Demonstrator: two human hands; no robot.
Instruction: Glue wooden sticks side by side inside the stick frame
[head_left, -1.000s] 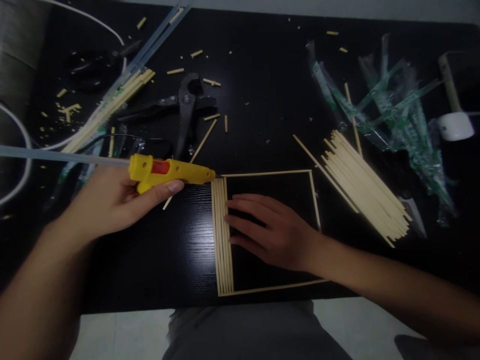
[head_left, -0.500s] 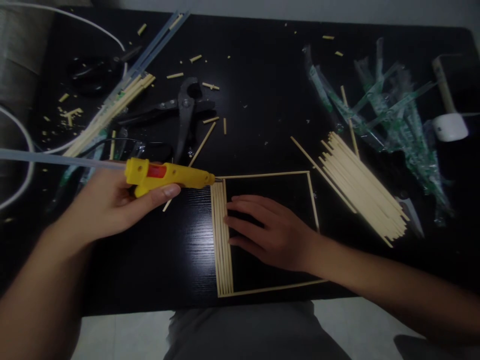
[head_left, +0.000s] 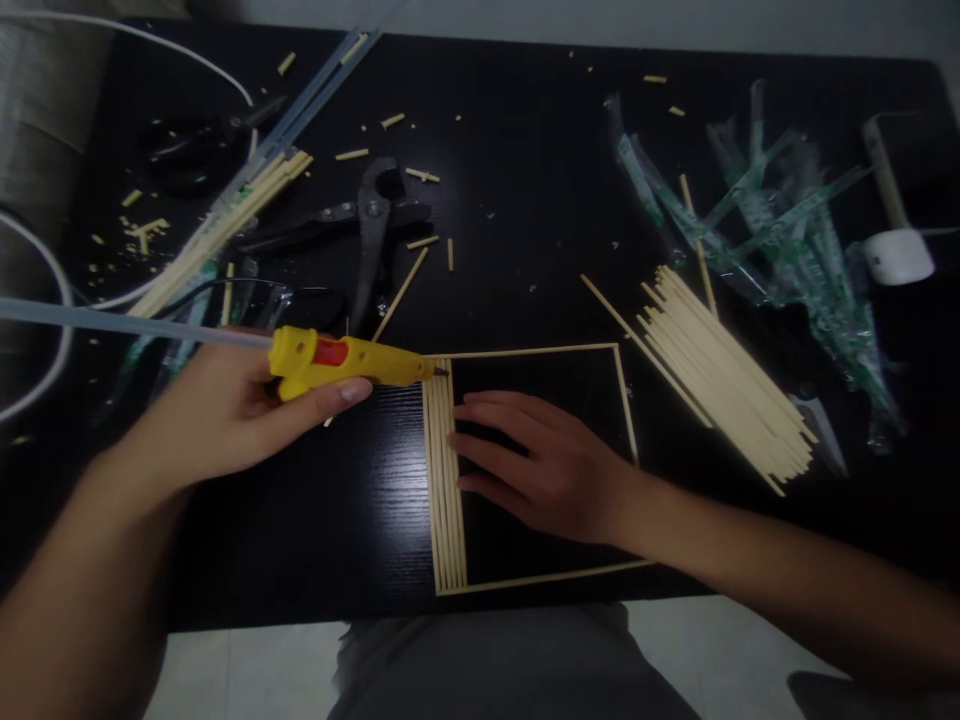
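From where I stood, the left hand (head_left: 232, 400) was wrapped around a yellow plastic glue gun (head_left: 356, 363), a translucent glue stick (head_left: 135, 322) jutting from its back. The gun's dark tip (head_left: 441, 372) was at the far end of a row of slim pale wooden sticks (head_left: 445, 480), set side by side within the left end of a thin rectangular wooden frame (head_left: 540, 350) on the black table (head_left: 300, 540); I couldn't tell whether it touched them. The right hand (head_left: 551, 465) gripped nothing, its fingers outstretched and slightly parted, tips against the row's inner edge. A pile of pale sticks (head_left: 724, 380) lay right of the frame.
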